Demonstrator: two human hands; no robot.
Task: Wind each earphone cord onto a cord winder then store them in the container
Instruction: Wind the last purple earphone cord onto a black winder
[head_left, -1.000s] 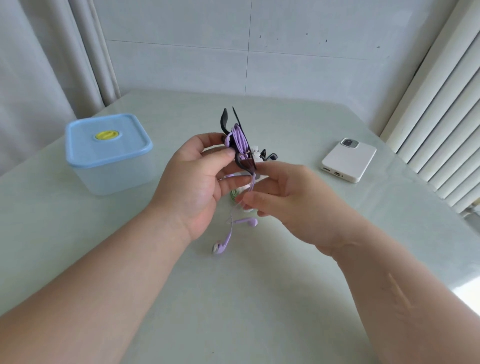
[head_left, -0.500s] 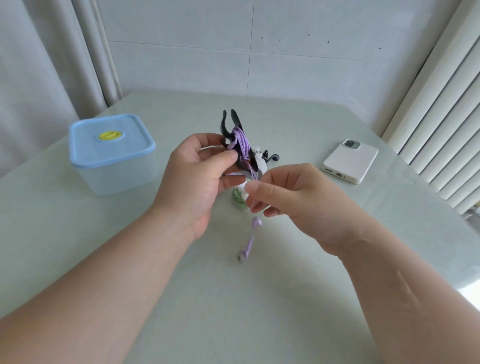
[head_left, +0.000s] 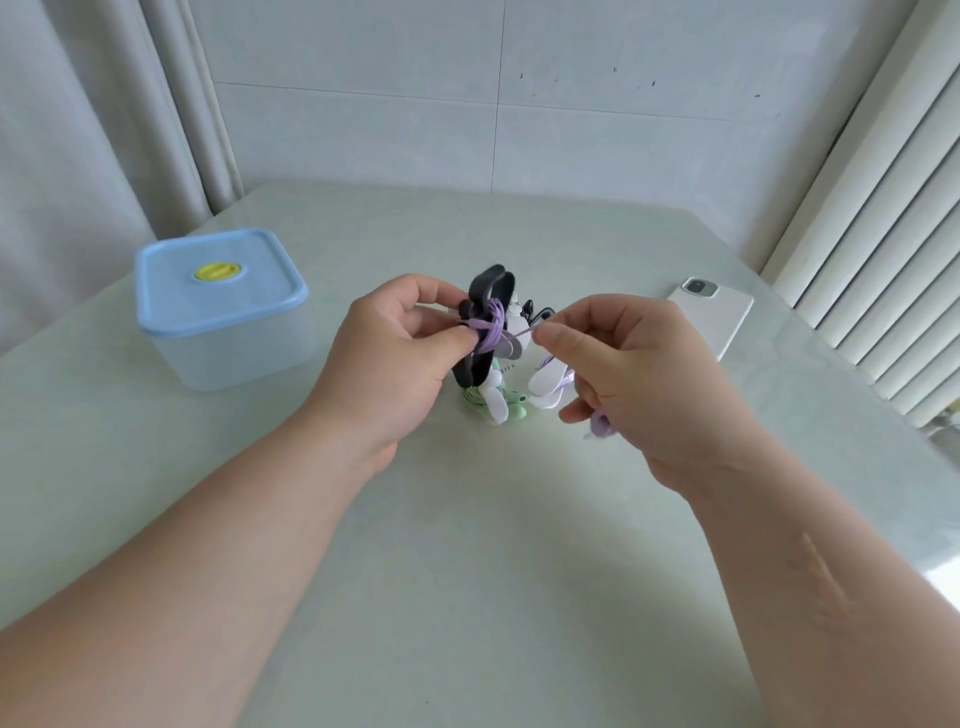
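My left hand (head_left: 395, 358) grips a black cord winder (head_left: 480, 322), held upright above the table, with purple earphone cord (head_left: 491, 327) wrapped around its middle. My right hand (head_left: 634, 374) pinches the free end of that purple cord, stretched taut to the right of the winder, and the purple earbuds (head_left: 600, 425) hang under its palm. Below and between the hands lie white winders (head_left: 548, 382), a green earphone set (head_left: 511, 408) and a black earphone (head_left: 535, 312) on the table. The clear container with a blue lid (head_left: 218, 306) stands shut at the left.
A white phone (head_left: 714, 312) lies face down at the right, near the table's edge. Curtains hang at the left, a tiled wall rises behind, and white radiator slats line the right side. The pale green table (head_left: 467, 571) stretches bare toward me.
My right hand has swung from below the winder up to its right, pulling the purple cord taut. The dangling earbuds have risen off the table into that hand.
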